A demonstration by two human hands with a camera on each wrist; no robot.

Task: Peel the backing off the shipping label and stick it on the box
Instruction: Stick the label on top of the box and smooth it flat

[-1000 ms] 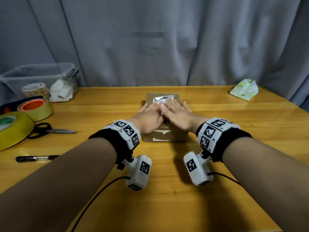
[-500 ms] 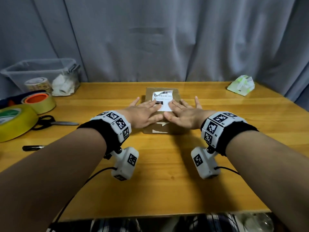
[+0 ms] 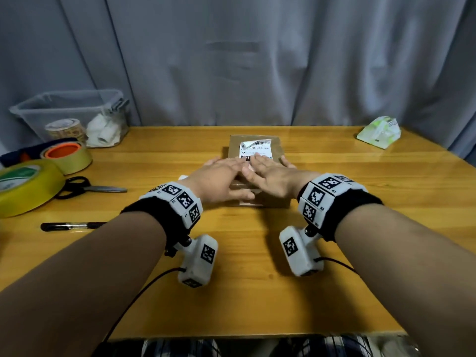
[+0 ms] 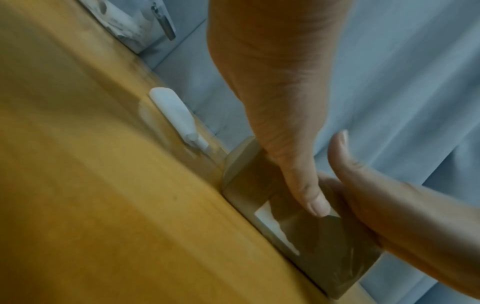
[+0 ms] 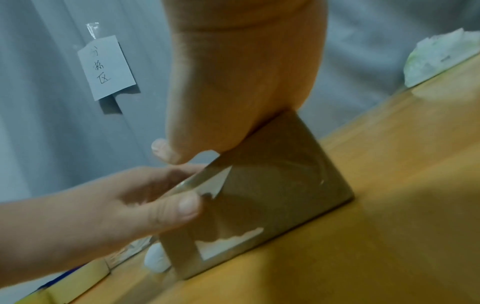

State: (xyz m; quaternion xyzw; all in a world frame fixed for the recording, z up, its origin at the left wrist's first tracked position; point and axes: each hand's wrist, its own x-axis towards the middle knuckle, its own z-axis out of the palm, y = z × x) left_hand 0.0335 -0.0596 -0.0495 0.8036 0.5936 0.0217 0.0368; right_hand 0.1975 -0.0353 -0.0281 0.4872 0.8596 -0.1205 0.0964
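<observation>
A small brown cardboard box (image 3: pixel 277 148) stands on the wooden table (image 3: pixel 257 292), straight ahead. The white shipping label (image 3: pixel 256 148) with its barcode lies on the box top. My left hand (image 3: pixel 219 176) and right hand (image 3: pixel 270 173) lie flat side by side on the box, and their straight fingers press the label's near half. In the wrist views the left thumb (image 5: pixel 187 205) rests on the box's front face (image 5: pixel 280 185), and the right thumb (image 4: pixel 337 156) sticks up beside the left thumb (image 4: pixel 311 201). A white rolled strip (image 4: pixel 171 109), maybe the backing, lies left of the box.
Left side: two yellow tape rolls (image 3: pixel 20 186) (image 3: pixel 68 155), black scissors (image 3: pixel 87 188), a black pen (image 3: pixel 72 225), and a clear bin (image 3: pixel 74 117) at the back. A tissue pack (image 3: pixel 378 135) lies back right. A grey curtain (image 3: pixel 257 60) hangs behind the table.
Half a second ago my hands had slid apart and back, baring most of the label. They have now come together again and moved forward over its near half.
</observation>
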